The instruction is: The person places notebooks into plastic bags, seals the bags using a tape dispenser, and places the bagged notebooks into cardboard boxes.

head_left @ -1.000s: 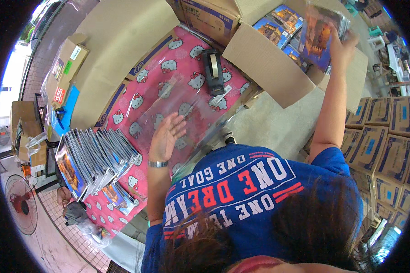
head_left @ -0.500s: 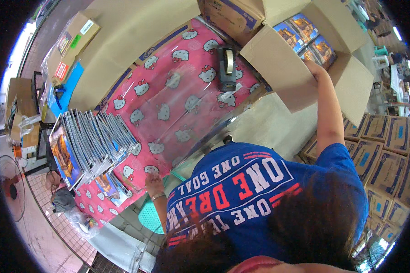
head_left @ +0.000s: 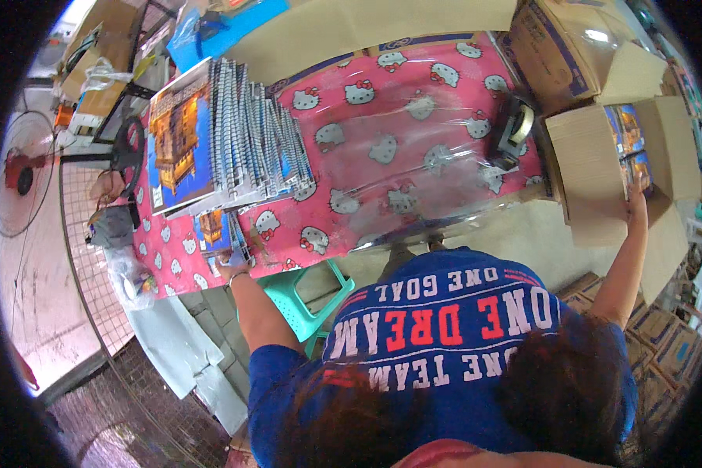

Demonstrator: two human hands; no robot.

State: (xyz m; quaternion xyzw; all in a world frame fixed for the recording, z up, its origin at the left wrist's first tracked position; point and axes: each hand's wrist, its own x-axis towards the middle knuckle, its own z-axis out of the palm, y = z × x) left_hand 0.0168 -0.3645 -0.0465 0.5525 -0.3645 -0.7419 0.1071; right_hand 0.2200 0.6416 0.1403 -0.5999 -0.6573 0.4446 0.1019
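Note:
My left hand (head_left: 231, 269) reaches over the table's front edge. Its fingers close on the lower edge of a small pile of spiral notebooks (head_left: 212, 231) with blue and gold building covers. Just behind, a tall leaning stack of similar spiral notebooks (head_left: 181, 148) stands with its wire bindings fanned to the right. Far to the right, my right hand (head_left: 636, 196) is inside an open cardboard box (head_left: 589, 160). Its fingers lie stretched out at the edge of the packed notebooks (head_left: 629, 136); the fingertips are small and partly unclear.
A pink patterned cloth under clear plastic covers the table (head_left: 382, 148). A black tape dispenser (head_left: 512, 134) stands near its right end. Another carton (head_left: 550, 58) sits behind the open box. A turquoise stool (head_left: 308, 300) is under the front edge; cartons (head_left: 663, 335) are stacked at right.
The view has swung left, so the table and box appear farther right. My left hand has moved from the bare cloth edge to the small notebook pile. My right hand stays in the box.

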